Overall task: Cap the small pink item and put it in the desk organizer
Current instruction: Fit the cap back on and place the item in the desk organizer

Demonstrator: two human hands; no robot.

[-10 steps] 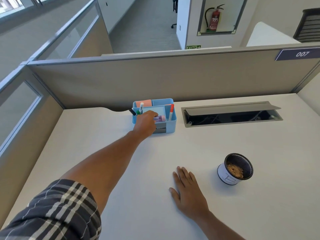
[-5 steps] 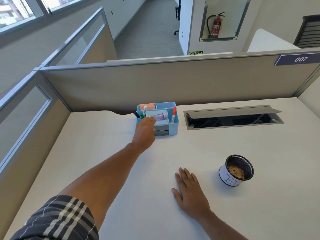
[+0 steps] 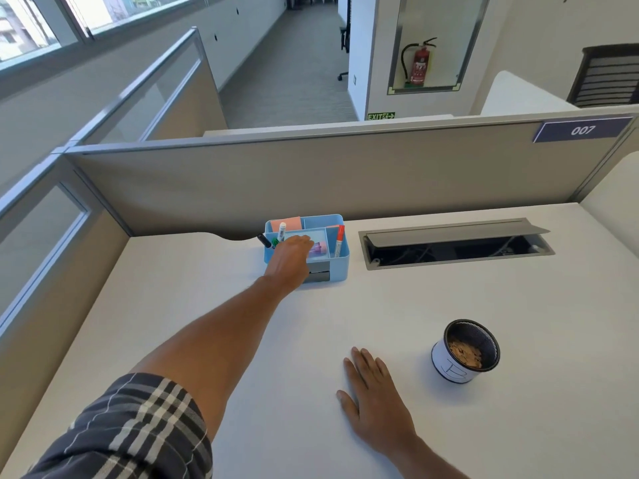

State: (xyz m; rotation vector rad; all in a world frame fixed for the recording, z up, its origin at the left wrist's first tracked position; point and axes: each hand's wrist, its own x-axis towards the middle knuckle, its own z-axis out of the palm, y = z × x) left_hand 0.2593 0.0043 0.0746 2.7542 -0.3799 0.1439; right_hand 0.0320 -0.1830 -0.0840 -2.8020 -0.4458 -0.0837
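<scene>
The small pink item [image 3: 321,249], a short capped tube with a purple part, lies in the middle compartment of the light blue desk organizer [image 3: 340,267] at the back of the desk. My left hand [image 3: 289,261] reaches over the organizer's front left. Its fingertips cover the tube's left end, and I cannot tell whether they pinch it. My right hand [image 3: 375,406] lies flat, palm down, on the desk near me, with its fingers spread and nothing in it.
The organizer also holds a red-capped marker [image 3: 339,240], a white marker [image 3: 281,231], a black pen [image 3: 264,240] and a pink notepad [image 3: 285,224]. A black mesh cup [image 3: 466,350] with brown bits stands to the right. An open cable hatch [image 3: 453,244] lies behind it. Partition walls enclose the desk.
A second ago my left hand lay on the pink item in the organizer. It pulled back slightly, leaving the item in the tray. Now its fingertips are at the item's end again. My right hand stayed put.
</scene>
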